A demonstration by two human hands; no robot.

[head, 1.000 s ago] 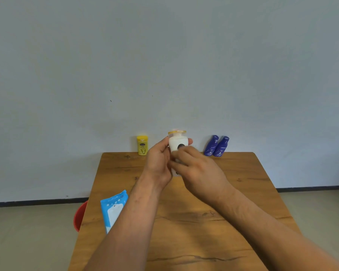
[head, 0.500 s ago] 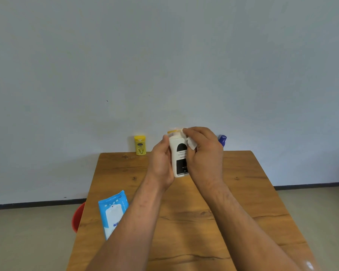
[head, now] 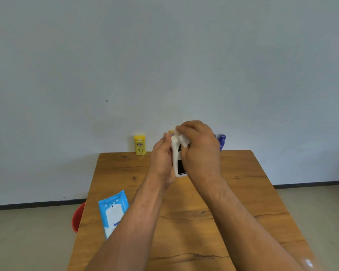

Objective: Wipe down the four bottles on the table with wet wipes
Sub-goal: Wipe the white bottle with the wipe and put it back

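A white bottle (head: pixel 178 161) with a black label and a yellowish cap is held upright above the wooden table (head: pixel 184 212). My left hand (head: pixel 162 159) grips its left side. My right hand (head: pixel 201 151) holds a white wet wipe (head: pixel 183 138) against the bottle's upper part and covers most of it. A yellow bottle (head: pixel 140 144) stands at the table's far edge to the left. A blue bottle (head: pixel 222 141) shows at the far edge behind my right hand; a second blue one beside it is almost fully hidden.
A blue and white pack of wet wipes (head: pixel 114 211) lies near the table's left edge, partly under my left forearm. A red bucket (head: pixel 78 218) sits on the floor left of the table. A plain wall stands right behind the table.
My right hand has moved with the wipe from the bottle's front up to its top. The bottle has risen a little and now shows its black label.
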